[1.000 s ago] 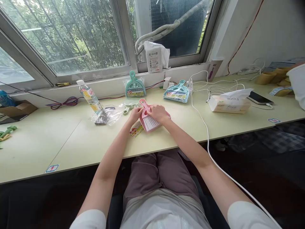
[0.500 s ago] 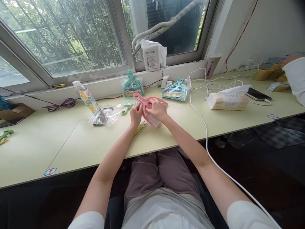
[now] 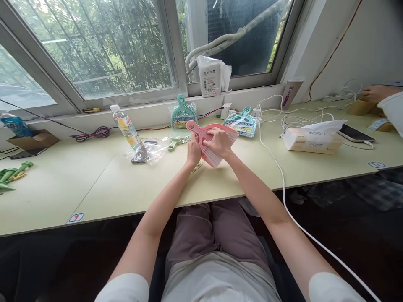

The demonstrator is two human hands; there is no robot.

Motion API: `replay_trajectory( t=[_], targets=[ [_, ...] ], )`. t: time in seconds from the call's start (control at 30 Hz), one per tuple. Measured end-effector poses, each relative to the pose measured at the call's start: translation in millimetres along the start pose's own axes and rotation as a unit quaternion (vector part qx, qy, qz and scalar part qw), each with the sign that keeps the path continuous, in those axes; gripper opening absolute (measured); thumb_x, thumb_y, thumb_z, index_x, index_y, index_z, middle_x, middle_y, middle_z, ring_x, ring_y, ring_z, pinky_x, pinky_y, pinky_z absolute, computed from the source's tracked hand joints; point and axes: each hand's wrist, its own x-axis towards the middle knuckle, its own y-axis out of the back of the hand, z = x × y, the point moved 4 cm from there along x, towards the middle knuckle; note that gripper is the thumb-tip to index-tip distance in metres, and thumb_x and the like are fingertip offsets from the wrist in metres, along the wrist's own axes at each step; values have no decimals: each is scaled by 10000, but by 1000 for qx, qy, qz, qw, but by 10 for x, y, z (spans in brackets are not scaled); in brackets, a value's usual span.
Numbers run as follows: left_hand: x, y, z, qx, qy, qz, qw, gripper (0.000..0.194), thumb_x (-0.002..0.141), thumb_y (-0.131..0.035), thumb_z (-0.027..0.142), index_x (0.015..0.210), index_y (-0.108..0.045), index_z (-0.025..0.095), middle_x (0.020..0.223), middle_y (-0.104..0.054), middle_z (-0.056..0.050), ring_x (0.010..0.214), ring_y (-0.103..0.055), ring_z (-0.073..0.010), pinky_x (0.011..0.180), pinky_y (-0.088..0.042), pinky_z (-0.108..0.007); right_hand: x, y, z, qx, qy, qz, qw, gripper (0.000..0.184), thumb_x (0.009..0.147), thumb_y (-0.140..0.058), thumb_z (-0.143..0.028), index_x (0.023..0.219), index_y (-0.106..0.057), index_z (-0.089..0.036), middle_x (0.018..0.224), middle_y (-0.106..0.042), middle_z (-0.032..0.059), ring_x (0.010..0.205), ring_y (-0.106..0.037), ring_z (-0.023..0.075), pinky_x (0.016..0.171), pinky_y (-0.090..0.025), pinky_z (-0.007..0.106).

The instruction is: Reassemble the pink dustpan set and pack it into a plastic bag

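Note:
A pink dustpan point(image 3: 233, 133) with a small brush point(image 3: 213, 157) set against it is held up over the table, its looped handle pointing up and left and the pale bristles facing down. My left hand point(image 3: 194, 151) is closed on its left edge, just below the handle. Fingers bent, my right hand point(image 3: 219, 142) grips the brush and dustpan near the middle; its fingertips partly cover the brush's pink body. Under them on the table lies a yellow printed label strip point(image 3: 197, 167), partly hidden. A pale green dustpan piece point(image 3: 173, 145) lies behind my left hand.
Wrapped teal dustpan sets point(image 3: 184, 115) stand by the wall, another point(image 3: 242, 123) to the right. A bottle point(image 3: 126, 127), a phone in clear plastic point(image 3: 140, 156), a tissue pack point(image 3: 310, 140) and a white cable point(image 3: 273, 157) are around. At far right is another person's hand point(image 3: 382, 93).
The view has shifted left, so the table's things appear further right. The pink dustpan and brush are tilted slightly differently, both hands still on them. The other person's hand shows more clearly.

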Motion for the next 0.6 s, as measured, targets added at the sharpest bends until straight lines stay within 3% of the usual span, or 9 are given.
replay_trajectory(
  t=[0.13,0.23,0.3,0.33,0.4,0.47,0.53,0.6],
  targets=[
    [1,-37,14,2,-27,15,1000,77,930,-556,263,961,-507,212,897,-709,-58,750,-615,-178,701,-448,-292,21,52,-42,22,15,10,1000,224,749,-681,-280,919,-764,-161,1037,-729,98,952,-668,254,869,-516,364],
    [64,52,-131,-41,61,11,997,116,980,-460,297,974,-532,206,894,-703,-63,740,-624,-178,680,-458,-296,29,204,-123,94,17,18,995,229,768,-657,-262,942,-757,-150,996,-738,85,906,-676,222,820,-544,348],
    [121,231,-307,-59,174,22,983,224,1009,-363,290,932,-550,196,855,-696,-76,712,-625,-187,663,-458,-310,44,410,-154,169,4,22,985,251,818,-628,-295,979,-753,-149,885,-738,62,780,-675,183,698,-557,321],
    [159,384,-369,-48,190,69,978,281,1019,-313,282,903,-554,195,832,-689,-79,708,-615,-190,665,-450,-314,57,556,-169,200,18,32,979,259,834,-635,-332,985,-757,-161,856,-732,50,740,-668,166,650,-551,308],
    [243,707,-426,14,151,167,974,226,1000,-355,238,880,-543,203,799,-671,-64,729,-597,-191,679,-424,-306,104,885,-170,250,53,46,966,280,847,-658,-412,983,-772,-195,820,-723,31,705,-662,136,593,-528,280],
    [323,911,-449,69,89,204,972,192,987,-394,243,872,-545,211,799,-660,-57,749,-578,-192,684,-401,-297,172,1156,-143,263,82,-6,961,303,854,-665,-476,938,-791,-214,789,-720,18,688,-658,112,571,-503,257],
    [391,932,-495,103,63,152,981,235,979,-406,269,804,-552,213,778,-649,-54,748,-555,-192,683,-380,-293,231,1310,-89,225,90,-89,966,325,855,-665,-509,864,-805,-216,769,-726,18,679,-650,103,568,-486,253],
    [419,832,-547,126,50,64,989,282,965,-432,296,720,-541,209,727,-623,-45,723,-530,-187,670,-359,-288,253,1334,2,141,66,-149,977,324,848,-684,-486,779,-805,-194,698,-706,22,671,-641,116,569,-469,251]
  ],
)
